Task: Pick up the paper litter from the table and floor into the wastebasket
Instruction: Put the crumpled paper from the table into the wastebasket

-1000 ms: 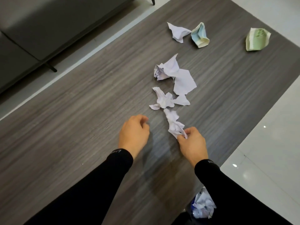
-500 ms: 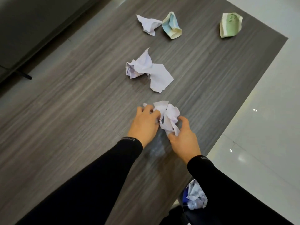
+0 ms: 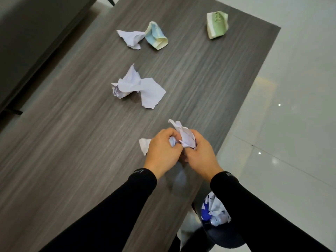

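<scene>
A: Far left first. We see a dark sofa [image 3: 36, 42] along the left edge, off the table. Then the grey wood-grain table [image 3: 72, 160] filling most of the view.

B: Paper on it, left to right?

A: We log a crumpled white sheet [image 3: 135, 88] mid-table, left of centre, with a flatter torn flap spreading to its right. Farther back, a small white crumple [image 3: 131, 38], and just beside it on the right, maybe touching, a blue-and-cream folded wad [image 3: 156, 36]. Far right of the table, well apart from those, a green-and-cream folded wad [image 3: 217, 25].

B: Hands?

A: Both near the near-right edge of the table, pressed against each other. Left hand [image 3: 161, 151]: fingers curled tight around a white paper bundle [image 3: 183, 137], and a corner of paper pokes out past the left side of that hand. Right hand [image 3: 201, 154]: fingers also curled in, gripping the same bundle from the right. A crumpled peak sticks up above both hands. We can't tell whether the bundle touches the tabletop.

B: Sleeves?

A: Black sleeves [image 3: 127, 206] on both arms, down to the wrists.

B: Bin?

A: Dark wastebasket [image 3: 223, 235] on the floor at the near right, just off the table edge, partly hidden under the right forearm. We see crumpled white and blue paper in the bin [image 3: 214, 210]. Pale glossy floor tiles [image 3: 291, 124] run along the right.
</scene>
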`<action>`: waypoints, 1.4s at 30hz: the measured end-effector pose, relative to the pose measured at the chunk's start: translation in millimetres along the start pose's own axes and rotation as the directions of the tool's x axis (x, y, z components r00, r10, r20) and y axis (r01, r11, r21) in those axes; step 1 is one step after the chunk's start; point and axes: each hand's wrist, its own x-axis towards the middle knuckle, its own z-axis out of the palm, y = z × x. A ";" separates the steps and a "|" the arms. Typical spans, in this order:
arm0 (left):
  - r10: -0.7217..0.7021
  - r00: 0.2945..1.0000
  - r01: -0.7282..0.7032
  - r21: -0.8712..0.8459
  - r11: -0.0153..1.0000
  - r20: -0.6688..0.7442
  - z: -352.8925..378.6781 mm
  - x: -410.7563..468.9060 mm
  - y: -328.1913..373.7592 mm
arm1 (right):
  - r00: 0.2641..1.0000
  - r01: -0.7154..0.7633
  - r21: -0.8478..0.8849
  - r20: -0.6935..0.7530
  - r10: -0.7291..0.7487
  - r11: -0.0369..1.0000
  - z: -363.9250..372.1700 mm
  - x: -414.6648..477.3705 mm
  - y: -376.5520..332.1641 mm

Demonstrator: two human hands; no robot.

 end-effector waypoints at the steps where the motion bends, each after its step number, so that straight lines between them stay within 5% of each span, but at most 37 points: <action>1: 0.006 1.000 -0.007 0.015 1.000 0.019 7.0 -2.5 7.5 | 1.000 0.001 -0.011 -0.026 -0.001 1.000 -9.9 -5.0 1.1; 8: 0.040 0.975 -0.059 0.078 0.995 0.220 78.6 -36.5 45.2 | 0.984 -0.069 0.018 -0.164 0.071 0.997 -83.3 -63.2 36.4; 15: -0.066 0.866 -0.053 0.221 0.974 0.495 180.9 -101.3 18.3 | 0.926 -0.264 0.114 -0.247 0.285 0.958 -123.0 -145.3 133.0; 26: -0.303 0.698 -0.057 0.472 0.880 0.649 250.4 -119.5 -94.6 | 0.811 -0.580 0.073 -0.052 0.583 0.812 -97.7 -165.9 281.1; 34: -0.381 0.760 -0.031 0.615 0.788 0.527 235.1 -107.3 -85.5 | 0.781 -0.617 0.077 -0.054 0.622 0.783 -119.0 -166.5 274.9; 42: -0.154 0.922 -0.030 0.462 0.887 0.356 184.0 -85.4 -7.3 | 0.880 -0.455 0.007 -0.150 0.450 0.891 -145.3 -130.2 182.1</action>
